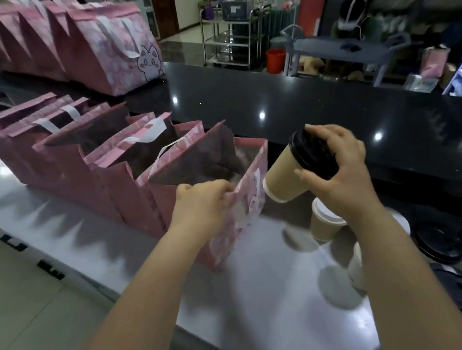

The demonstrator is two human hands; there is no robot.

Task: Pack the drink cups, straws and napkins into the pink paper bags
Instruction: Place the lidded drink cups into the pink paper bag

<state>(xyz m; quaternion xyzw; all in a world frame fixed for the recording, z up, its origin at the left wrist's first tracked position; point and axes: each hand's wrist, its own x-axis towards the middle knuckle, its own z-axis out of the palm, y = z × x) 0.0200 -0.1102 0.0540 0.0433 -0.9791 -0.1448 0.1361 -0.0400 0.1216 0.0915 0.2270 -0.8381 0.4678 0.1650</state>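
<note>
1. The left hand (201, 204) grasps the near top edge of the closest pink bag (247, 210), with its fingers curled over the rim. The bag stands open on the grey desk (269, 309).
2. The right hand (337, 170) grasps a brown paper cup (282, 174) by its black lid (308, 153), fingers spread round the lid's rim.
3. The cup is in the air, tilted with its base toward the bag. It is just beside the bag's right edge, not inside it.
4. Left of that bag, more open pink bags (76, 156) stand in a row, touching one another.
5. Another group of pink bags (110, 53) stands on the black ledge (272, 97) behind.
6. Under the right forearm, a second brown cup (324, 223) is on the desk, with loose black lids (435, 240) to its right.
</note>
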